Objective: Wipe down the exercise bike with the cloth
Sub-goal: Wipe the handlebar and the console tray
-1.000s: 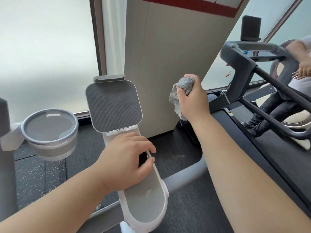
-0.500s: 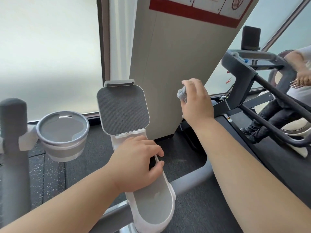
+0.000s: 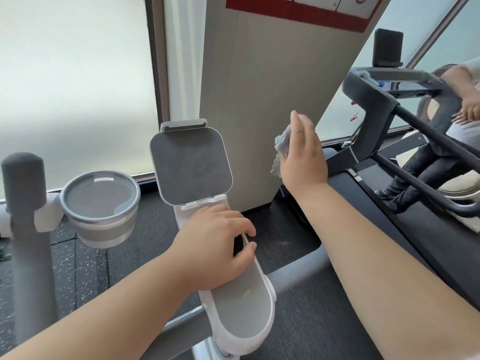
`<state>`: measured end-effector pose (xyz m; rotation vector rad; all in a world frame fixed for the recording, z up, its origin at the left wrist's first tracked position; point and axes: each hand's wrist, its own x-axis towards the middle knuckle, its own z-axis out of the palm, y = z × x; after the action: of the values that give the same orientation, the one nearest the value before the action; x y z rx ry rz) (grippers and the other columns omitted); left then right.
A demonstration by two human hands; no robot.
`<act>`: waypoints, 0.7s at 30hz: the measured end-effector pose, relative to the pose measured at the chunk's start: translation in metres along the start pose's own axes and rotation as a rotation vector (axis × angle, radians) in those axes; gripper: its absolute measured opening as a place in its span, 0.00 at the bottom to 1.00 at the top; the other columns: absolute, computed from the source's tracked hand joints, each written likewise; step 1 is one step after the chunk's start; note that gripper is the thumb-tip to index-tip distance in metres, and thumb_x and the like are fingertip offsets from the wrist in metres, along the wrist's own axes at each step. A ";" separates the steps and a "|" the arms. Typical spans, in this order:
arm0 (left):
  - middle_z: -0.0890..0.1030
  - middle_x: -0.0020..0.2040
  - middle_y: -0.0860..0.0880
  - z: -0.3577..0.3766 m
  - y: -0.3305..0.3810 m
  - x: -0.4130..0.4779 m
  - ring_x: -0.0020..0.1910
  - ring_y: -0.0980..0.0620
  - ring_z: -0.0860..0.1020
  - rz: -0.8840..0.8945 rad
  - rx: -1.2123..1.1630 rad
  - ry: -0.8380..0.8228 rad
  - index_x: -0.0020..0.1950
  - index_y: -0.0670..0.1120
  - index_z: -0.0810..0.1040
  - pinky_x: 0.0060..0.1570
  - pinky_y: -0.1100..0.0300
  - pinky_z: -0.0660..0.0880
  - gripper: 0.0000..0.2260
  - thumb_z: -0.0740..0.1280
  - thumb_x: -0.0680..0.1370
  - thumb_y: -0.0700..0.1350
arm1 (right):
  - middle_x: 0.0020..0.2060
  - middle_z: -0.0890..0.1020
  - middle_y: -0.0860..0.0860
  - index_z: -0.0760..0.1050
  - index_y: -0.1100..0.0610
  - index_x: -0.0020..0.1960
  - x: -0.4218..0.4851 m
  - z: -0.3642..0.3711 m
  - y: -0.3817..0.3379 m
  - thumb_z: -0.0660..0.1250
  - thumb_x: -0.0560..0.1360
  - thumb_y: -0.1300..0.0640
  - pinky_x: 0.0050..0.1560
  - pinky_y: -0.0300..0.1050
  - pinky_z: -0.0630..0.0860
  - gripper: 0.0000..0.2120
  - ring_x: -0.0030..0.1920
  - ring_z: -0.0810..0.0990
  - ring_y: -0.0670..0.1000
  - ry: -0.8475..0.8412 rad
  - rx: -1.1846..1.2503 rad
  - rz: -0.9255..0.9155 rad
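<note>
Right of tablet holder [image 3: 191, 166]: right grip [image 3: 302, 154] has uncurled, fingers now straight, grey cloth [image 3: 281, 140] pinned against palm, thumb hidden, clear of exercise bike [image 3: 241, 315]. Left grip [image 3: 215, 245] curls round bike's console edge. We judge next wipe not yet begun.

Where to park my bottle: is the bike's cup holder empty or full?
Empty. The cup holder shows only its bare grey floor and inner wall, and nothing stands inside it.
</note>
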<state>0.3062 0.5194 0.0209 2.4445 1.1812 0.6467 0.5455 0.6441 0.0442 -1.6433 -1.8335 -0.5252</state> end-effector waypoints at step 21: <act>0.84 0.47 0.60 -0.001 0.000 0.000 0.50 0.57 0.77 0.003 -0.006 -0.002 0.54 0.58 0.84 0.55 0.55 0.76 0.16 0.60 0.77 0.60 | 0.59 0.79 0.56 0.74 0.58 0.68 0.039 -0.013 -0.003 0.67 0.77 0.62 0.55 0.48 0.72 0.20 0.55 0.78 0.60 -0.182 0.121 0.010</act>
<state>0.3056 0.5194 0.0219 2.4415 1.1731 0.6472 0.5429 0.6638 0.0801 -1.6628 -1.9454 -0.2616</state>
